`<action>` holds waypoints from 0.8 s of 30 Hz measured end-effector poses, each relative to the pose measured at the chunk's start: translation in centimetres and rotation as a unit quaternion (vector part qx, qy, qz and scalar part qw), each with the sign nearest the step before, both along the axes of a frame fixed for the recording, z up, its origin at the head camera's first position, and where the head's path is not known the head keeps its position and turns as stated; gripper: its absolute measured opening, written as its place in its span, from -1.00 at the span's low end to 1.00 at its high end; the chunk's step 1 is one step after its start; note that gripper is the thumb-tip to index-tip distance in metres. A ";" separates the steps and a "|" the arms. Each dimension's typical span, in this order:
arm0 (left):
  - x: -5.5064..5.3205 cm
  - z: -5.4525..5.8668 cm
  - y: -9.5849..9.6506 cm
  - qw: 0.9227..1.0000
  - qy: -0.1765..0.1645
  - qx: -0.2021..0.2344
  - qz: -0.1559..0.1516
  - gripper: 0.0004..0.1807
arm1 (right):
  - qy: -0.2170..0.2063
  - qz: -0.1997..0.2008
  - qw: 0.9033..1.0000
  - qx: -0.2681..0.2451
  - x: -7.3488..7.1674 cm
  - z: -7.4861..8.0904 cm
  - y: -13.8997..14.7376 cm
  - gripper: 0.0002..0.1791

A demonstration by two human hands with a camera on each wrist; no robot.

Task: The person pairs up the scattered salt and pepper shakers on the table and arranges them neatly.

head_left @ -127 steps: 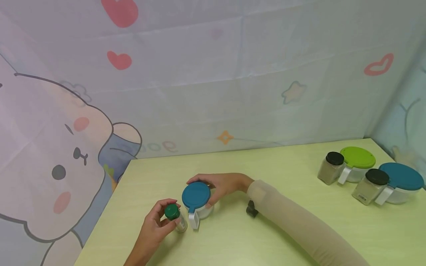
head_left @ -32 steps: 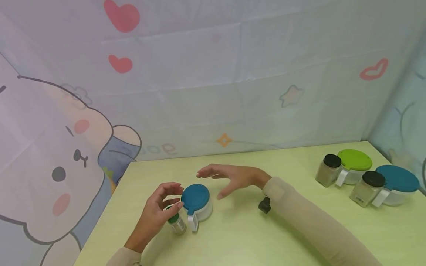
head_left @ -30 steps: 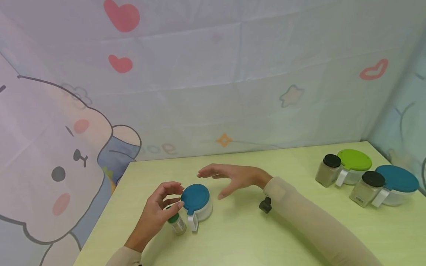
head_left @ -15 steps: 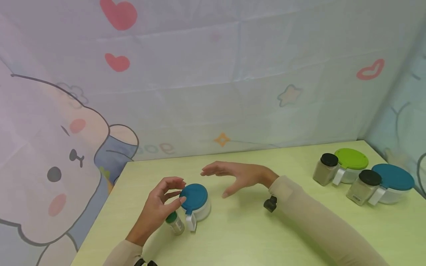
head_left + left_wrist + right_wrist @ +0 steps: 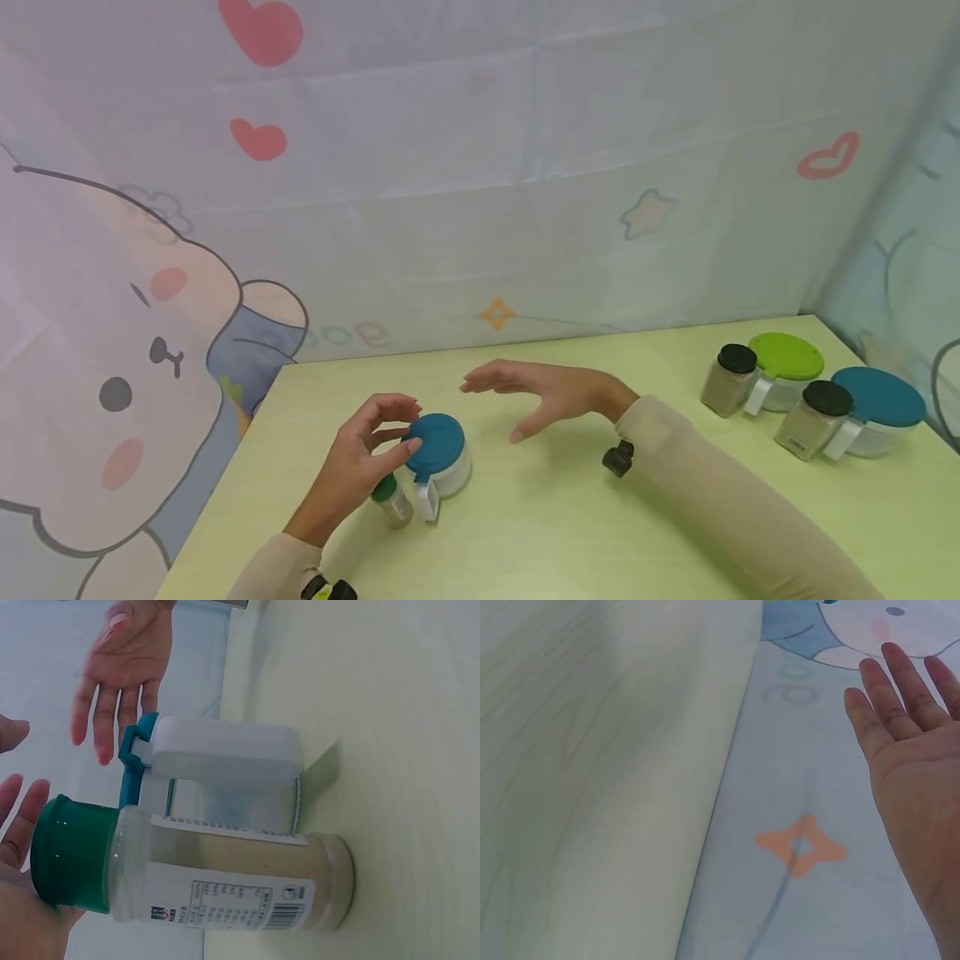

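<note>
A clear spice jar with a green cap stands upright beside a round seasoning pot with a blue lid and white handle. Just above the cap hovers my left hand, fingers loosely bent and apart from the thumb, holding nothing. The left wrist view shows the label and tan powder of the spice jar, with the pot's white handle behind it. My right hand hangs in the air right of the pot, touching nothing; the right wrist view has its palm and spread fingers.
At the table's right stand two black-capped spice jars, a green-lidded seasoning pot and another blue-lidded pot. A printed cloth hangs behind the table.
My left hand has let go of the green-capped jar and risen off it. My right hand has released the blue-lidded pot and drawn away to the right. Both containers stay side by side.
</note>
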State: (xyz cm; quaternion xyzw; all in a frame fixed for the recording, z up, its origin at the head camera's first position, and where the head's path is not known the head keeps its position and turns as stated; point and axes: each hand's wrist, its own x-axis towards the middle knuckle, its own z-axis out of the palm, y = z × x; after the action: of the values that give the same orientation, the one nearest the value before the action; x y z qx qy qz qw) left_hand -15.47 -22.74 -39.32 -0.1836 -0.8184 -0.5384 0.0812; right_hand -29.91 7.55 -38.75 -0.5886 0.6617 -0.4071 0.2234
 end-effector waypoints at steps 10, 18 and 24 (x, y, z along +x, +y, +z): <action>-0.2 0.8 0.3 1.000 0.009 -0.010 -0.004 -0.54 | 0.001 -0.003 1.000 -0.005 0.1 0.4 0.7 -0.08; -0.8 1.4 1.1 1.000 0.018 -0.011 -0.021 -0.54 | 0.006 -0.016 1.000 -0.006 0.3 1.1 2.1 -0.08; -1.2 1.8 2.0 0.999 0.027 -0.011 -0.032 -0.52 | 0.011 -0.030 0.999 -0.009 0.6 1.5 3.7 -0.07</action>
State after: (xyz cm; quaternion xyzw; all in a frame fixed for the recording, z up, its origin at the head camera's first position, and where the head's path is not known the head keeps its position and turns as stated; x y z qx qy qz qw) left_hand -16.70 -20.70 -37.54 -0.2248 -0.8155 -0.5267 0.0839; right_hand -29.35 11.22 -37.22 -0.5751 0.6777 -0.4129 0.1987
